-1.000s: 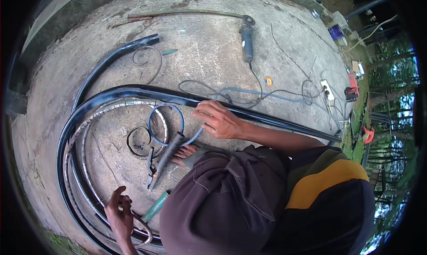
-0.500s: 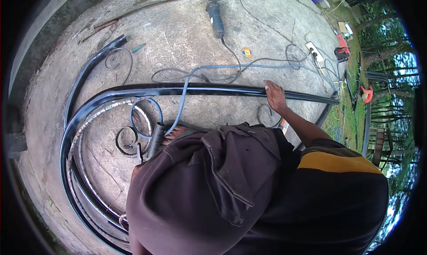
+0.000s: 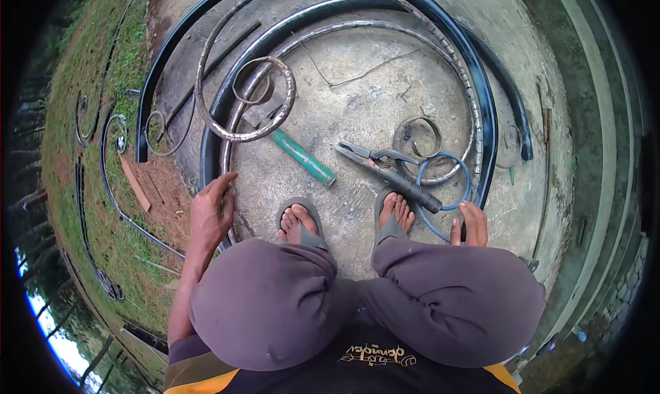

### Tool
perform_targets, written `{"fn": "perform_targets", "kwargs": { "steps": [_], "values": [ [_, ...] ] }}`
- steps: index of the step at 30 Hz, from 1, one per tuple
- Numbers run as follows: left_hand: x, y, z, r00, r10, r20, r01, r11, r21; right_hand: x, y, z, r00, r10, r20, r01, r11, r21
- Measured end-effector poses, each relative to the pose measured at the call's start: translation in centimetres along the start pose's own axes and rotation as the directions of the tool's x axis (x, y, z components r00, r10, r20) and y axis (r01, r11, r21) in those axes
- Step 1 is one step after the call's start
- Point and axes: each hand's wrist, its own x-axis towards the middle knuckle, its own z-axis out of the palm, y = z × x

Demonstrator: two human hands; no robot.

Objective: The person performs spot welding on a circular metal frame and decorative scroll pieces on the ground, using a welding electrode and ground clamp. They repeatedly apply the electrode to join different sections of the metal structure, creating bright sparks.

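My left hand [image 3: 214, 208] reaches over the left side of a large curved black metal tube [image 3: 213, 143] and the ribbed metal hoop [image 3: 228, 150] beside it. Its fingers are extended and the thumb is apart; whether it grips is not plain. My right hand [image 3: 471, 225] is at the right side of the tube, fingers bent slightly, thumb apart. Close to it lies a welding electrode holder [image 3: 405, 185] with a black handle, metal jaws and a blue cable [image 3: 469, 184]. A hammer with a green handle [image 3: 302, 158] lies on the concrete between my hands.
My sandalled feet [image 3: 300, 223] stand inside the curve. A coiled metal strip [image 3: 421, 136] lies by the electrode holder, and a small ring [image 3: 285, 98] overlaps the hoop. Another curved tube [image 3: 512, 95] lies at right. Grass [image 3: 89, 167] with cables borders the left; concrete steps [image 3: 584, 188] rise at right.
My view has swung leftward to face the curved tube; the angle grinder and power strip have left the picture. My right hand, earlier flat on the straight tube, now has slightly bent fingers.
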Motion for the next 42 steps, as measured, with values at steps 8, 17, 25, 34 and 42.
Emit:
{"fn": "perform_targets", "kwargs": {
  "steps": [8, 17, 25, 34, 42],
  "values": [
    [-22.9, -3.7, 9.6, 0.836, -0.512, -0.195, 0.506, 0.858, -0.084, 16.6, -2.2, 5.0, 0.769, -0.398, 0.5, 0.427, 0.902, 0.063],
    [-38.6, 6.5, 25.2, 0.679, -0.707, -0.2, 0.726, 0.687, 0.034, 15.0, -2.1, 11.2, 0.346, -0.37, 0.862, 0.494, 0.853, 0.168],
    [-45.0, 14.2, 41.8, -0.108, -0.992, 0.07, 0.853, -0.129, -0.505, 12.9, -2.7, 11.1, 0.403, -0.357, 0.842, 0.576, 0.815, 0.07],
    [-16.2, -0.4, 31.2, 0.807, -0.59, -0.03, 0.588, 0.797, 0.138, 12.2, -4.0, 11.9, 0.573, -0.352, 0.74, 0.538, 0.843, -0.016],
    [-10.2, 0.1, 22.6, 0.866, -0.491, -0.096, 0.488, 0.871, -0.053, 11.2, -2.1, 11.3, 0.752, -0.142, 0.644, 0.316, 0.934, -0.164]
  ]
}}
